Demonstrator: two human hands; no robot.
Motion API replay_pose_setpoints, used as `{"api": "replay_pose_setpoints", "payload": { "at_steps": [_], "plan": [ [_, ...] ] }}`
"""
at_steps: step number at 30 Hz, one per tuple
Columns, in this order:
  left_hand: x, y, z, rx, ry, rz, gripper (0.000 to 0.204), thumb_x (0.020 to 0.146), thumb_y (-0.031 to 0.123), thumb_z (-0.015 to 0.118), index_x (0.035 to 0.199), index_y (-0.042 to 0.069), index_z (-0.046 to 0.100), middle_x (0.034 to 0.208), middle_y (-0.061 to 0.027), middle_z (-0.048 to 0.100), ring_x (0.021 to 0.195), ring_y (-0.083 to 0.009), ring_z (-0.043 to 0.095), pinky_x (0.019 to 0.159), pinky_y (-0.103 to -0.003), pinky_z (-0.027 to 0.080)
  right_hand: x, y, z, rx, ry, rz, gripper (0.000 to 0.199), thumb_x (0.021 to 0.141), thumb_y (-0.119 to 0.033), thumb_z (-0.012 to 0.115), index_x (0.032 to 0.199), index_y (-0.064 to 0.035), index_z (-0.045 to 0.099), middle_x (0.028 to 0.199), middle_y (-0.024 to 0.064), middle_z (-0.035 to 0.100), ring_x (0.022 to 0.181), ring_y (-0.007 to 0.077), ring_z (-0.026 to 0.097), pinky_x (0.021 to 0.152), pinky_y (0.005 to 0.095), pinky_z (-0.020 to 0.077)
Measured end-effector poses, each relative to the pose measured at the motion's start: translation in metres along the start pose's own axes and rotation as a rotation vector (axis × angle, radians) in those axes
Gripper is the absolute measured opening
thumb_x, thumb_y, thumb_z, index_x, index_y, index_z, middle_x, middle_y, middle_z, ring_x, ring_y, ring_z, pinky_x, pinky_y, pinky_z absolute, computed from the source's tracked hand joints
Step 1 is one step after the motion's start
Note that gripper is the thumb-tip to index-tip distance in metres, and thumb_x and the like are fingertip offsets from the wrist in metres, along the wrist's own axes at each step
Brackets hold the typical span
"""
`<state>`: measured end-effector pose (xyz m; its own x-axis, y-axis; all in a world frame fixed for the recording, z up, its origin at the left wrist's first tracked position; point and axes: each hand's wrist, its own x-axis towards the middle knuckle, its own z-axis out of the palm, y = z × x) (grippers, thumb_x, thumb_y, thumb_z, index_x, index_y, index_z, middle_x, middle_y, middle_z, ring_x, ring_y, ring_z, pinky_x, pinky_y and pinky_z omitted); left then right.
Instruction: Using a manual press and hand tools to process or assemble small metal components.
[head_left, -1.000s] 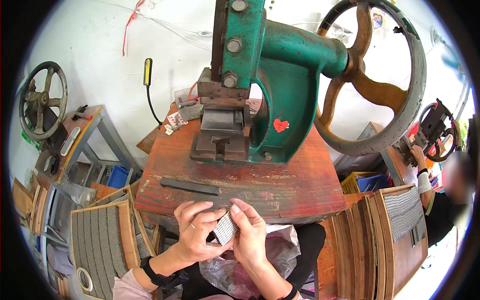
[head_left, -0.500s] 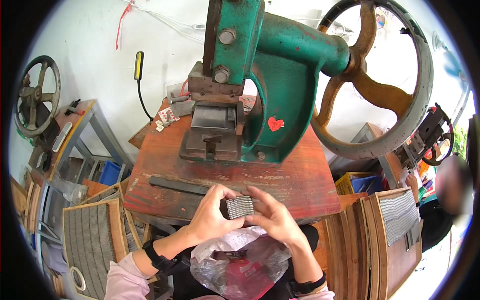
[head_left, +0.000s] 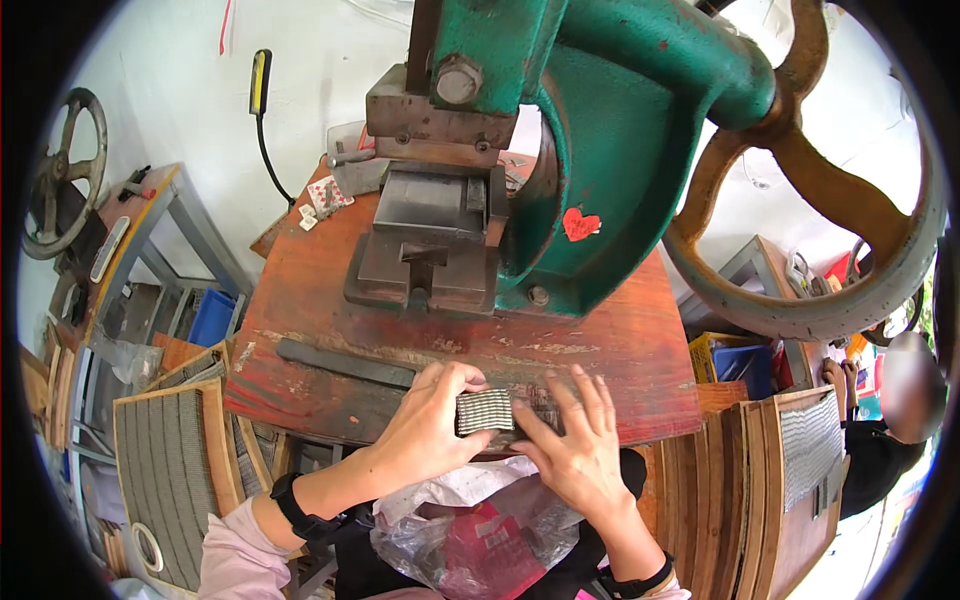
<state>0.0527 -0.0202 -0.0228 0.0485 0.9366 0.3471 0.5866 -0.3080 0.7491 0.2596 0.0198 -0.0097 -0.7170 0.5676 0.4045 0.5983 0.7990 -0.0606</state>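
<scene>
My left hand [head_left: 425,420] is closed round a small block of thin ridged metal strips [head_left: 486,410], pressed together side by side, at the front edge of the red-brown wooden table [head_left: 600,350]. Just to its right, my right hand [head_left: 575,450] has its fingers stretched out and apart, with a fingertip close to the block's right end; whether it touches cannot be told. Behind both hands stands a green hand press [head_left: 630,170] with a steel die [head_left: 430,215] under its ram. A dark flat metal bar [head_left: 345,364] lies on the table, left of the press's front.
A crumpled clear plastic bag [head_left: 480,540] rests on my lap. Wooden trays of metal strips stand at left [head_left: 170,470] and a tray stack [head_left: 720,490] at right. The press's large handwheel [head_left: 800,310] overhangs the right side. Another person [head_left: 880,460] is at far right.
My right hand has drawn away from the block and spread its fingers. The left hand keeps the block, now a little further right. The view has shifted closer to the press.
</scene>
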Motion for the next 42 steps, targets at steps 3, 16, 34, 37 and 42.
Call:
{"api": "replay_pose_setpoints", "payload": {
  "at_steps": [3, 16, 34, 37, 42],
  "plan": [
    [0.001, 0.0, 0.0, -0.021, -0.002, -0.006, 0.056, 0.065, 0.01, 0.08, 0.108, 0.002, 0.045, 0.106, -0.0161, 0.056, 0.097, -0.0308, 0.059, 0.082, -0.038, 0.049, -0.004, 0.0, -0.002, -0.049, -0.002, 0.057, 0.052, 0.072, -0.037, 0.073, 0.12, -0.0205, 0.061, 0.132, 0.0157, 0.045, 0.129, 0.0373, 0.036, 0.106, 0.0543, 0.0298],
    [-0.001, -0.001, -0.001, 0.001, 0.02, 0.009, 0.053, 0.065, 0.013, 0.081, 0.107, 0.003, 0.049, 0.102, -0.0143, 0.058, 0.097, -0.0316, 0.057, 0.082, -0.04, 0.048, 0.003, 0.0, 0.006, -0.003, 0.005, 0.046, 0.052, 0.073, -0.042, 0.071, 0.121, -0.0249, 0.061, 0.136, 0.0163, 0.042, 0.129, 0.0376, 0.035, 0.106, 0.0547, 0.0294],
    [-0.006, -0.004, 0.0, 0.011, 0.05, 0.07, 0.054, 0.064, 0.016, 0.082, 0.107, 0.006, 0.051, 0.098, -0.0136, 0.056, 0.096, -0.0335, 0.051, 0.086, -0.045, 0.04, -0.001, -0.009, 0.016, 0.046, 0.059, 0.011, 0.047, 0.071, -0.025, 0.074, 0.117, -0.0218, 0.064, 0.131, 0.0177, 0.045, 0.124, 0.0408, 0.04, 0.1, 0.0551, 0.0355],
    [-0.006, -0.005, 0.001, 0.004, 0.044, 0.085, 0.054, 0.064, 0.016, 0.082, 0.107, 0.006, 0.05, 0.098, -0.0134, 0.056, 0.096, -0.0336, 0.051, 0.086, -0.044, 0.04, -0.001, -0.008, 0.016, 0.048, 0.084, -0.04, 0.046, 0.071, -0.024, 0.075, 0.116, -0.022, 0.064, 0.131, 0.0175, 0.046, 0.123, 0.0402, 0.041, 0.099, 0.0546, 0.0368],
    [-0.007, -0.005, 0.001, 0.0, 0.065, 0.102, 0.055, 0.063, 0.015, 0.083, 0.106, 0.006, 0.049, 0.097, -0.0131, 0.056, 0.095, -0.0342, 0.051, 0.085, -0.044, 0.04, 0.009, -0.001, 0.01, 0.098, 0.002, 0.123, 0.056, 0.073, -0.027, 0.075, 0.123, -0.0125, 0.058, 0.129, 0.017, 0.048, 0.125, 0.0374, 0.04, 0.102, 0.0516, 0.0344]
  ]
}}
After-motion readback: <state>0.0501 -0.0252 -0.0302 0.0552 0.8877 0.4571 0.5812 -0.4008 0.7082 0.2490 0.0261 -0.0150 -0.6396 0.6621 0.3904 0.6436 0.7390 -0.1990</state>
